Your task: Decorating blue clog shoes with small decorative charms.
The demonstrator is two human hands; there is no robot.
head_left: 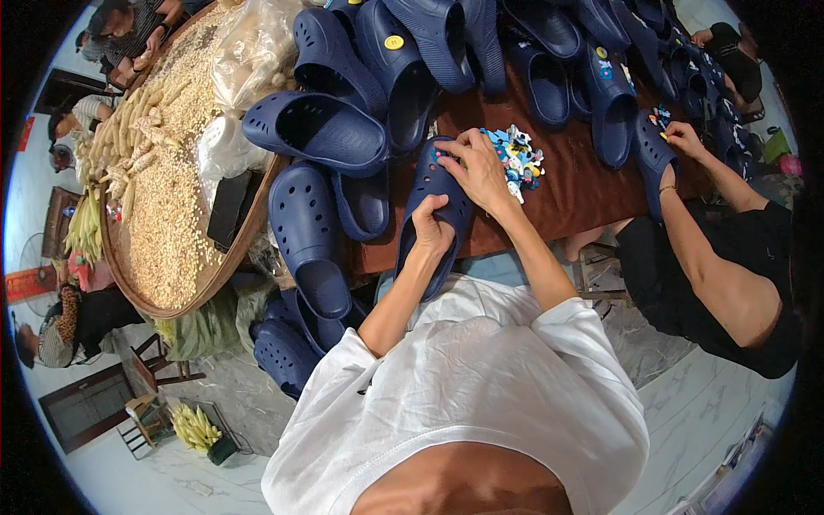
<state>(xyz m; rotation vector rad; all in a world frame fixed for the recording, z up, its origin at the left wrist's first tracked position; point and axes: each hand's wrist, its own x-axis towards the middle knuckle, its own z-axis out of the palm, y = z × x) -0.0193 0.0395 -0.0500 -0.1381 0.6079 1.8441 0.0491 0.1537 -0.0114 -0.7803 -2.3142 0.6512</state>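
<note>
Filling the lower middle of the view, a white shirt [481,386] hides the person's lap and whatever lies under the near edge of the bench [584,193]. Just beyond it the left hand [432,230] wraps the heel end of a navy clog [438,202], its fingers curled shut over the rim so their tips are lost inside the shoe. The clog lies lengthwise, toe away, its heel overhanging the brown bench edge. The right hand [477,167] presses down on the clog's perforated toe, fingertips bunched together; whether they pinch a small charm is too small to tell. Just right of that hand sits a heap of little coloured charms [519,159], mostly blue and white, their shapes blurred. Further right a co-worker's hand [687,137] touches another navy clog [651,154]; that arm is bare, and the body is cut off by the dark rim. Left of the bench a big round tray [219,266] holds pale kernels and stripped cobs, with a black flat object [227,209] whose kind is unclear. At the far side, piled navy clogs [429,51] overlap, many half hidden.
</note>
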